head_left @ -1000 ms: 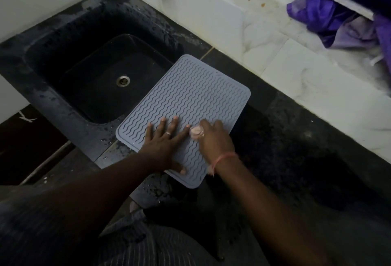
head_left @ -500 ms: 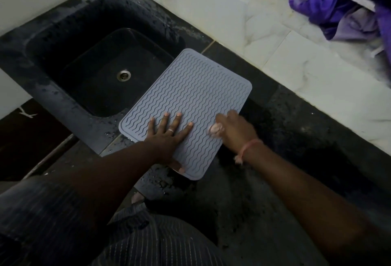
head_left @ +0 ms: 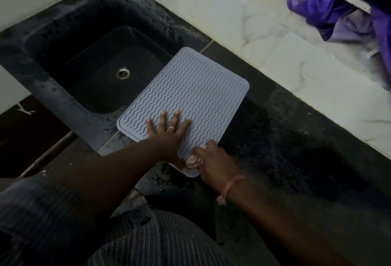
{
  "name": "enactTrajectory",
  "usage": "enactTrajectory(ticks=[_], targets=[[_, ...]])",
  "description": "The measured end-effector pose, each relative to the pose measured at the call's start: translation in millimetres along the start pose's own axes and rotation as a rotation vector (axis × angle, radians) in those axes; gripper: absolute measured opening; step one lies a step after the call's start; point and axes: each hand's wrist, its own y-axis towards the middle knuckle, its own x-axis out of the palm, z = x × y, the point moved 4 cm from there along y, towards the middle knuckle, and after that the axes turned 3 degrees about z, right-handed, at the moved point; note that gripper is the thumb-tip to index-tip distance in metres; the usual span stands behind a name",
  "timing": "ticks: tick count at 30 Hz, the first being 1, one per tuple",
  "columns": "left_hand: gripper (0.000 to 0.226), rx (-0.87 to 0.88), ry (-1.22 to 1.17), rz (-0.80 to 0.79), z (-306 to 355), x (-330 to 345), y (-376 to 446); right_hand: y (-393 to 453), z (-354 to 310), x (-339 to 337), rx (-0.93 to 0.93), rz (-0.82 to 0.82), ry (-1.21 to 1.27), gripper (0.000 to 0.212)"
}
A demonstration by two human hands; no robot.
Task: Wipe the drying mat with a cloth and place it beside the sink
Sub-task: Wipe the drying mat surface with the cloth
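Moved: right hand (head_left: 213, 165) has slid its small crumpled pink cloth (head_left: 191, 159) to the near corner of the grey wavy-ribbed silicone drying mat (head_left: 190, 92).
Right hand: apparently pinching the cloth.
Left hand (head_left: 167, 131): flat, fingers spread, pressing the mat.

The grey ribbed mat (head_left: 190, 96) lies flat on the dark desk (head_left: 285, 138), its left edge overlapping the rim of the black sink (head_left: 53, 87). The left hand (head_left: 167, 132) presses flat on the mat's near part, fingers spread. At the mat's near corner the right hand (head_left: 213, 164) holds a small pinkish cloth (head_left: 191, 161) in a curled grip. Purple fabric (head_left: 330, 11) lies far right of the mat.
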Motion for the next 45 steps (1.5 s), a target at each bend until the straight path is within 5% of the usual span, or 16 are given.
enactTrajectory(ticks=[7, 13, 21, 33, 39, 45], targets=[[0.166, -0.011, -0.012, -0.049, 1.9, 0.0, -0.1, 31.6, 34.1, -23.4, -0.059, -0.015, -0.167, 0.035], [0.165, 0.016, -0.025, -0.053, 1.3, -0.1, -2.6, 87.3, 100.6, -66.8, 0.219, 0.09, -0.211, 0.044], [0.162, -0.004, -0.021, -0.017, -0.2, 0.1, -1.4, 47.8, 62.0, -40.9, 0.448, 0.07, 0.018, 0.031], [0.162, 0.051, 0.052, -0.001, -10.9, -8.5, -0.5, -20.8, -34.9, 10.0, 0.284, -0.089, 0.036, 0.031], [0.161, 0.058, 0.083, 0.013, -11.8, -10.3, -2.5, 0.3, -15.0, -9.5, 0.167, -0.168, 0.03, 0.021], [0.16, 0.093, 0.084, 0.028, -15.4, -11.6, -4.2, 57.9, 55.1, -47.7, 0.254, 0.007, 0.031, 0.026]])
